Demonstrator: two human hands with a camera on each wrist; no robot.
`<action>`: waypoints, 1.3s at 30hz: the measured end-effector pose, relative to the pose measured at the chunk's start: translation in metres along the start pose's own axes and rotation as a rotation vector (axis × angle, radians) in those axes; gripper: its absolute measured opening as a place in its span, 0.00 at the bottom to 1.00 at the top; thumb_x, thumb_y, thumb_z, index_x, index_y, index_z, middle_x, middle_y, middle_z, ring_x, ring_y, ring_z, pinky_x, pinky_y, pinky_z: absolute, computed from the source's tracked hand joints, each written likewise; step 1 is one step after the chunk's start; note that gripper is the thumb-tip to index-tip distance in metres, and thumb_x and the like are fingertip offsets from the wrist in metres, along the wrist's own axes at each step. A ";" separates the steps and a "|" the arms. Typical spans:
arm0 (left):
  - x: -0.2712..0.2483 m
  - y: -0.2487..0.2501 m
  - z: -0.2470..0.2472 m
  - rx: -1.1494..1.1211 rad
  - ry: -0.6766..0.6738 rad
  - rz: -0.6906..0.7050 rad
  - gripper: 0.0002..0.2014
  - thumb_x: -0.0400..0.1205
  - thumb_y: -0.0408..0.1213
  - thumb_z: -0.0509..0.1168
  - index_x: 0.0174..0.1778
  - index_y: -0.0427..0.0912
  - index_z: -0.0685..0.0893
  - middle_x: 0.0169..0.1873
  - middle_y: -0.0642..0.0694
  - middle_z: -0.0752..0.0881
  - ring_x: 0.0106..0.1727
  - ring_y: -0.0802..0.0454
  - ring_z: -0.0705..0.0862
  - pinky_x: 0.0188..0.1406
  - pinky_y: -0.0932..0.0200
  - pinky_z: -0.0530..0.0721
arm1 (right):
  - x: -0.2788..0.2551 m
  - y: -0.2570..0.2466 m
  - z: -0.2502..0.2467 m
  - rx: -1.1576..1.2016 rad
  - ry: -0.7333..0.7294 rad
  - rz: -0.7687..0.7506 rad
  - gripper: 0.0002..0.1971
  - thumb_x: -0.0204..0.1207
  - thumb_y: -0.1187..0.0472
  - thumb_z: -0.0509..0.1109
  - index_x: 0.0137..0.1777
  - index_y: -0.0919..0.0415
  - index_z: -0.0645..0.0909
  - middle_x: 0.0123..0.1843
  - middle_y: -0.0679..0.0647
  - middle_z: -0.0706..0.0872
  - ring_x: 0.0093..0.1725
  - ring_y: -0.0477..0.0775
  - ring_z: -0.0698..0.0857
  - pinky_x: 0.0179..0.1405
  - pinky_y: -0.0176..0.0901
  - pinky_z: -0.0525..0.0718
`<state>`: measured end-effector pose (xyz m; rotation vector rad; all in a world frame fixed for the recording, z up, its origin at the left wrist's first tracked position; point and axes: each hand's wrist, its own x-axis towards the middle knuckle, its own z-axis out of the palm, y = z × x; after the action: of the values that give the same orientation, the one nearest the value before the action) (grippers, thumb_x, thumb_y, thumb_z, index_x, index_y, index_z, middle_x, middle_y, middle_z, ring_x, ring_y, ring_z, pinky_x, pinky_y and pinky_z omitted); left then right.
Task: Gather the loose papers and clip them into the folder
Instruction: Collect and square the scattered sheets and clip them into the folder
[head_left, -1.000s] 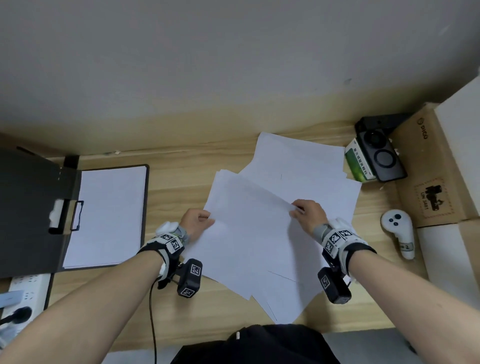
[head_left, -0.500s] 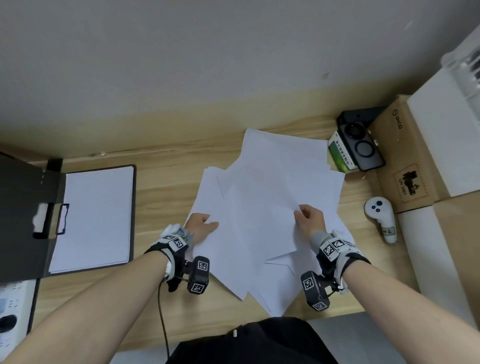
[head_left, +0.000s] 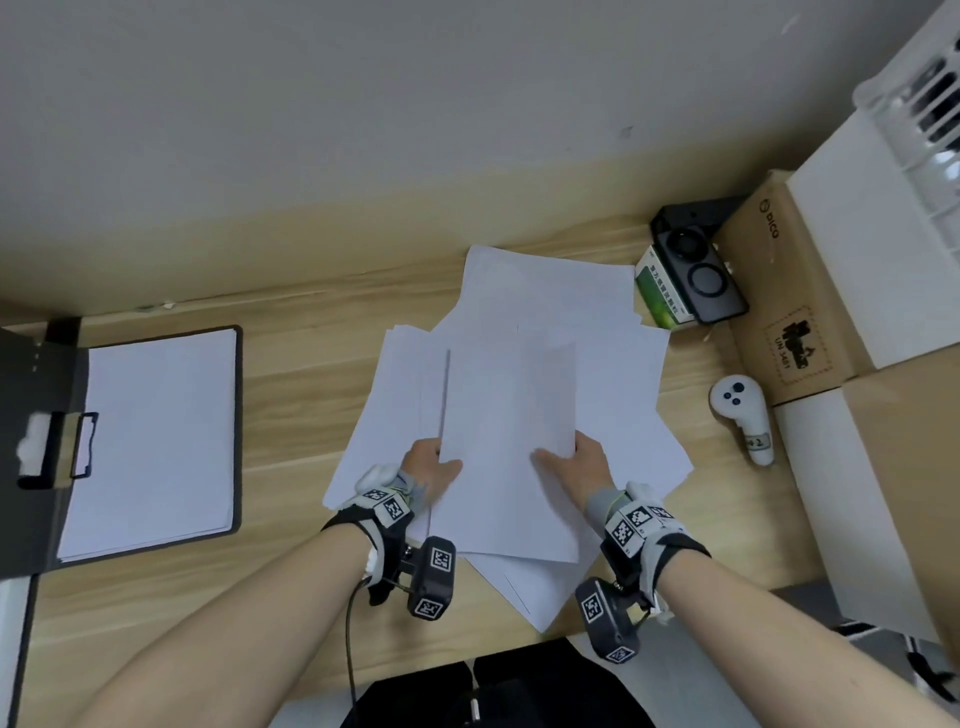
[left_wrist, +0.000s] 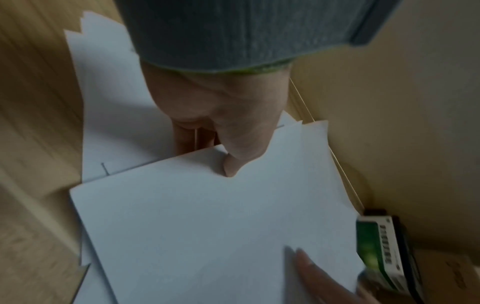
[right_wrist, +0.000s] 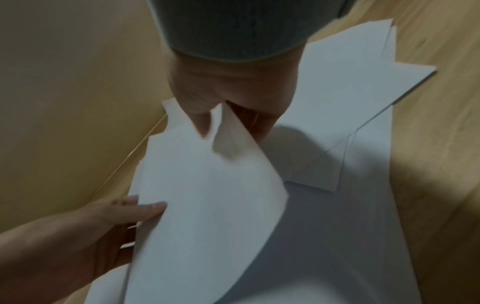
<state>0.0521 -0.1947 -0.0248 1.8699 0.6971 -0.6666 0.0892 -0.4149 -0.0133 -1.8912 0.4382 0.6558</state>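
Both hands clamp one sheet (head_left: 506, 441) lifted off the loose papers (head_left: 618, 384) spread mid-worktop (head_left: 291, 374): left hand (head_left: 431, 467) pinches its left edge, thumb on top, right hand (head_left: 576, 467) pinches the right edge, thumb on top, fingers beneath. Papers lie fanned and overlapping under the sheet, reaching from the worktop's near edge toward the far edge; the sheet bows upward in the right wrist view. Folder (head_left: 31, 426) lies open at the left edge, white paper (head_left: 150, 436) on its board; green box (head_left: 660, 296) and white controller (head_left: 743, 415) at the right.
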 end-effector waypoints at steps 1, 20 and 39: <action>-0.001 0.004 0.006 -0.001 -0.024 0.009 0.08 0.73 0.41 0.65 0.40 0.41 0.86 0.41 0.38 0.91 0.46 0.40 0.90 0.38 0.57 0.80 | 0.000 0.000 -0.003 -0.069 0.029 -0.008 0.11 0.75 0.62 0.73 0.56 0.59 0.86 0.48 0.50 0.88 0.48 0.56 0.87 0.53 0.48 0.85; 0.013 0.066 0.048 0.018 0.083 -0.110 0.21 0.78 0.29 0.65 0.67 0.34 0.75 0.48 0.44 0.84 0.47 0.46 0.82 0.45 0.59 0.76 | 0.055 0.001 -0.099 -0.679 0.212 0.064 0.37 0.69 0.51 0.81 0.73 0.67 0.73 0.70 0.63 0.80 0.71 0.66 0.77 0.62 0.55 0.79; -0.032 0.052 -0.050 -0.525 0.224 0.080 0.32 0.73 0.22 0.71 0.71 0.45 0.67 0.57 0.45 0.86 0.53 0.47 0.87 0.44 0.54 0.88 | 0.013 -0.062 -0.025 0.038 -0.015 -0.294 0.12 0.72 0.73 0.75 0.53 0.60 0.84 0.49 0.57 0.90 0.47 0.54 0.86 0.50 0.44 0.85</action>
<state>0.0744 -0.1719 0.0476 1.4817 0.8425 -0.1922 0.1410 -0.4132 0.0308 -1.8659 0.1563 0.4625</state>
